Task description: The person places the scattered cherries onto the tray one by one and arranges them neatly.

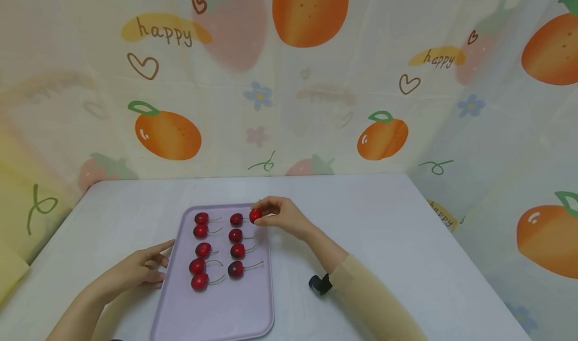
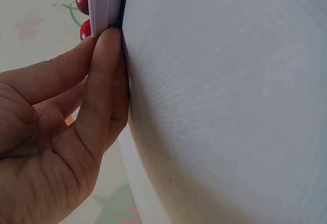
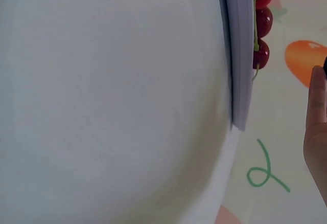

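Note:
My right hand [image 1: 282,214] pinches a red cherry [image 1: 255,216] between thumb and fingers, over the far right corner of a pale lilac tray [image 1: 212,313]. That cherry sits close to the stem of the farthest cherry [image 1: 236,219] in the right column. Several more stemmed cherries lie on the tray in two columns, among them a left-column cherry [image 1: 199,282] at the near end. My left hand [image 1: 131,271] is at the tray's left side, fingertips [image 2: 108,37] touching its outer edge. In the right wrist view only part of the right hand [image 3: 318,127] shows.
A white-covered table [image 1: 361,220] carries the tray. Behind it hangs a pale cloth [image 1: 298,100] printed with oranges, strawberries and hearts. A small black device [image 1: 320,284] is beside the right sleeve [image 1: 370,291].

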`<state>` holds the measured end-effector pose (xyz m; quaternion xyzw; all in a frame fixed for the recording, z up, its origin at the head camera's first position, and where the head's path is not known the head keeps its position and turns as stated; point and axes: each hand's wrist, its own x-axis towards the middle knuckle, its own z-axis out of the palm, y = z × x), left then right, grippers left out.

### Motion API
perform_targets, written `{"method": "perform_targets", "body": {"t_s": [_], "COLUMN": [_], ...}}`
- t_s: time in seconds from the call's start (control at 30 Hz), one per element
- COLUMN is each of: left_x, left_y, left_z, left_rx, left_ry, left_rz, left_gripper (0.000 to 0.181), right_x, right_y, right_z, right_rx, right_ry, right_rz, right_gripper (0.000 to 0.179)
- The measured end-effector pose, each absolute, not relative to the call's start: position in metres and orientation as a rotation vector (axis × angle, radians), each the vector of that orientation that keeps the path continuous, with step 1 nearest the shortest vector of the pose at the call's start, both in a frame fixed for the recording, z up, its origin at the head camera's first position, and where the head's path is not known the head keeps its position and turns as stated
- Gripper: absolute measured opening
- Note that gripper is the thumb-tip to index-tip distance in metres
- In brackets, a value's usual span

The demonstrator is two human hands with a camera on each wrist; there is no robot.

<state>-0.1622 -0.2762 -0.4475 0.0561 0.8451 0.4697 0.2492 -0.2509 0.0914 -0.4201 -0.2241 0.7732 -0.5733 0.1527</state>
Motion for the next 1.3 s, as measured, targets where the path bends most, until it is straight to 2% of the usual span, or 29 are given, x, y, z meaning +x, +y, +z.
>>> {"method": "perform_targets", "body": {"t_s": [0.83, 1.3], "left_x": [-0.163, -0.163], "left_y": [-0.273, -0.273], "left_z": [-0.446, -0.445], "left_rx": [0.102, 0.108], "left_ry": [2.33, 2.318], "left_rz": [1.232, 1.244], "left_gripper": [0.079, 0.079], "right_x": [-0.213, -0.194], "right_y": [0.094, 0.093], "right_z": [-0.425, -0.424], "right_rx": [-0.867, -0.869], "right_ry": [1.943, 1.865], "right_rz": [-1.566, -1.535], "right_gripper": [0.034, 0.033]}}
